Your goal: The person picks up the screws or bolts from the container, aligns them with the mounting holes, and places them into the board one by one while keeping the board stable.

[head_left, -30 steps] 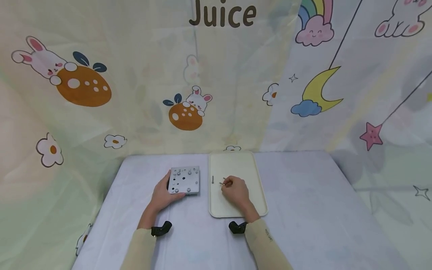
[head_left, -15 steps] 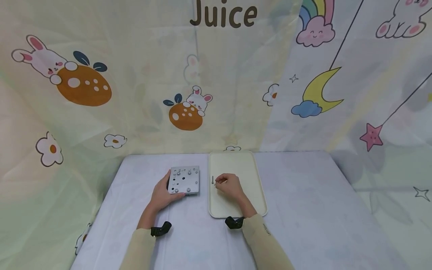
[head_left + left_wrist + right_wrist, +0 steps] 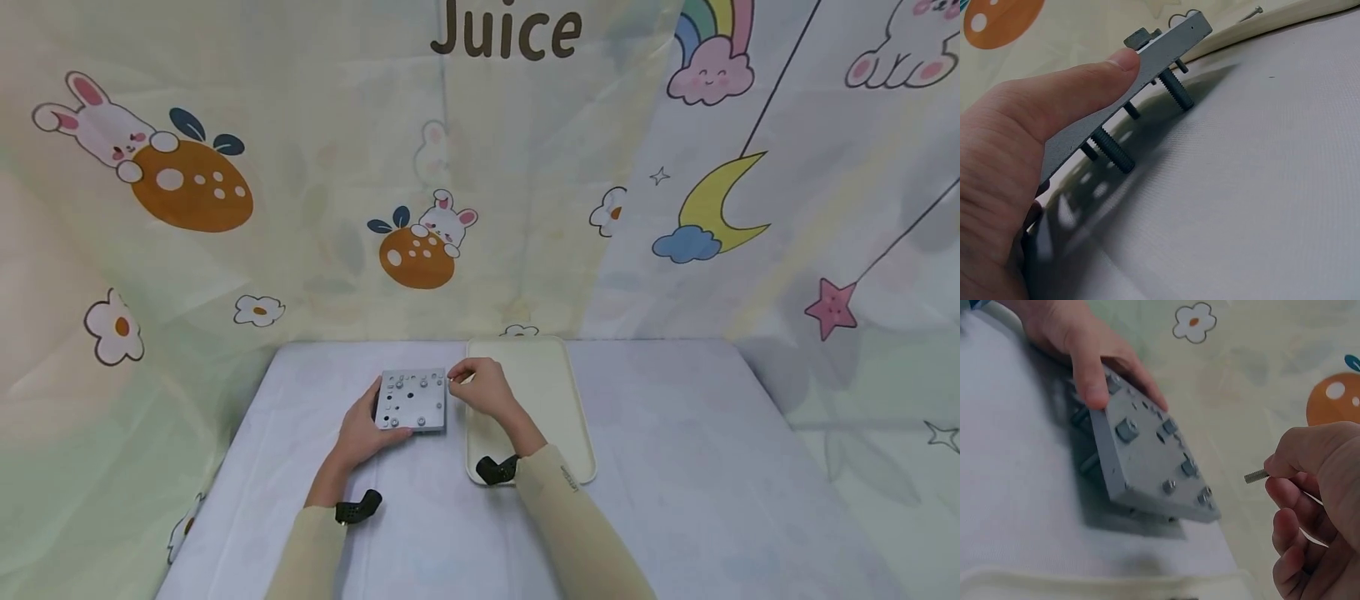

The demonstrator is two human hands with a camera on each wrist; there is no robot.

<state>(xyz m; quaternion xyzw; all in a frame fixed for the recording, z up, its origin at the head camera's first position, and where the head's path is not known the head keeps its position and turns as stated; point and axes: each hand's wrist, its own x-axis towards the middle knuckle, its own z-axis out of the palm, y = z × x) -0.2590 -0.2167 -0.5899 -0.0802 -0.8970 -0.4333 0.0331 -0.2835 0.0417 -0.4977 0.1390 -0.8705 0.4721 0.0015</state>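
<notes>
My left hand [image 3: 362, 432] grips a square grey metal plate [image 3: 407, 410] by its left side, thumb along the near edge. Bolt heads and several holes dot its upper face. Threaded bolts [image 3: 1175, 90] and shorter pins jut from the underside over the white cloth, as the left wrist view shows. Just off the plate's far right corner, my right hand [image 3: 483, 389] pinches a small screw [image 3: 1255, 477] between thumb and index finger, its threaded end pointing out toward the plate. The other fingers are loosely curled, and the screw's head is hidden in the grip.
A cream tray [image 3: 566, 417] lies right of the plate, partly under my right forearm. Another small screw [image 3: 1250, 14] shows by the tray's rim in the left wrist view. A printed curtain [image 3: 315, 267] hangs behind the cloth-covered table [image 3: 675, 467].
My right hand has lifted from the tray and moved left and away from me, up beside the plate, with the screw. The left hand and plate stay put.
</notes>
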